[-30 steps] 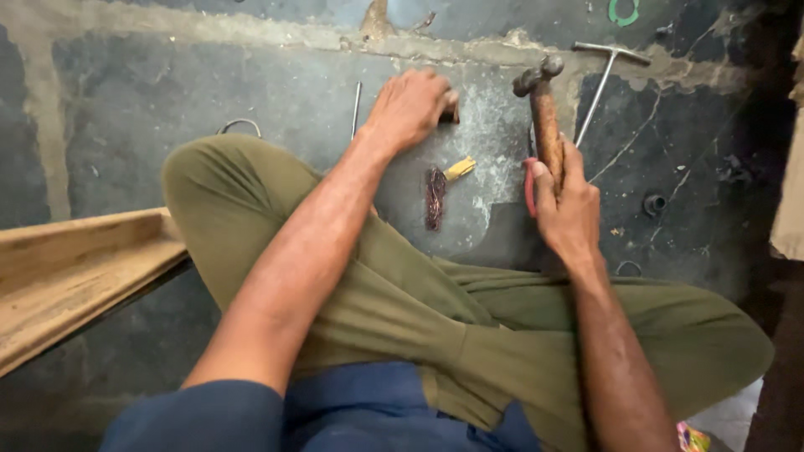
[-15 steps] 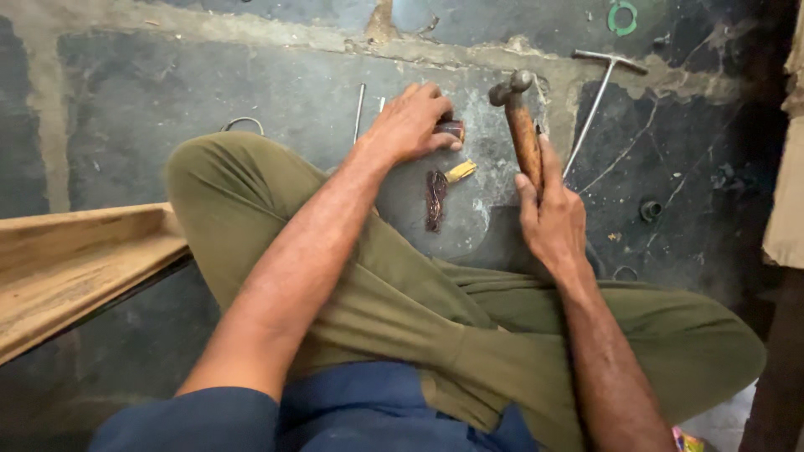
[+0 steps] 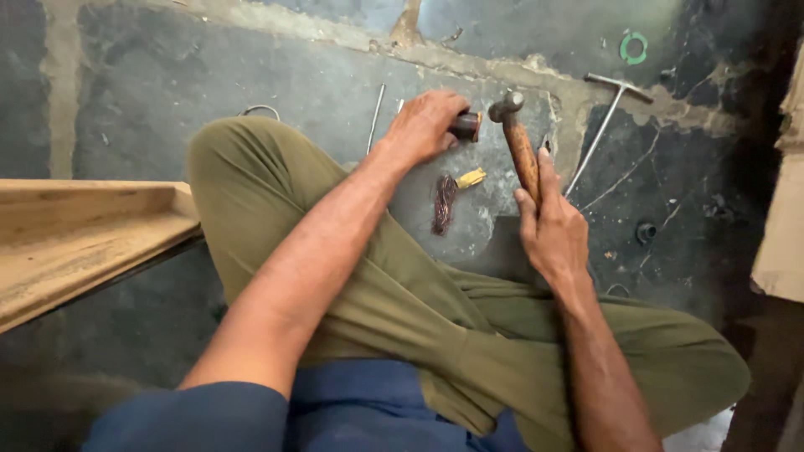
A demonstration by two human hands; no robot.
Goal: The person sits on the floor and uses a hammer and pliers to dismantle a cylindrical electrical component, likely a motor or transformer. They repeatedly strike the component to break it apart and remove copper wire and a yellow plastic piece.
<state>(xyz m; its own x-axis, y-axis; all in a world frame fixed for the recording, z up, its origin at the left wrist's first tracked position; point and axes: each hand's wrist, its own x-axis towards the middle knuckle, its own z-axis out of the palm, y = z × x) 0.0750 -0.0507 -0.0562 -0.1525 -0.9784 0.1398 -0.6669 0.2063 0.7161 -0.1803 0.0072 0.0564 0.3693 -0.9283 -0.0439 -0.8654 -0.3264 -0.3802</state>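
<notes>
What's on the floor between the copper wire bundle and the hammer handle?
A small yellow piece lies between the wire bundle and the hammer; otherwise bare floor, per the head view.

One camera only, worn on the head; it looks steeply down over the person's lap and crossed legs onto the stone floor (image 3: 209,75). It sits close, both forearms filling the frame's middle; no second view.

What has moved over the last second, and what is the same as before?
The right hand has swung the hammer leftward, so its head now sits right beside the small dark cylinder that the left hand pins to the stone floor. Both hands kept their grip. The copper wire bundle, T-handled tool and wooden board stayed put.
</notes>
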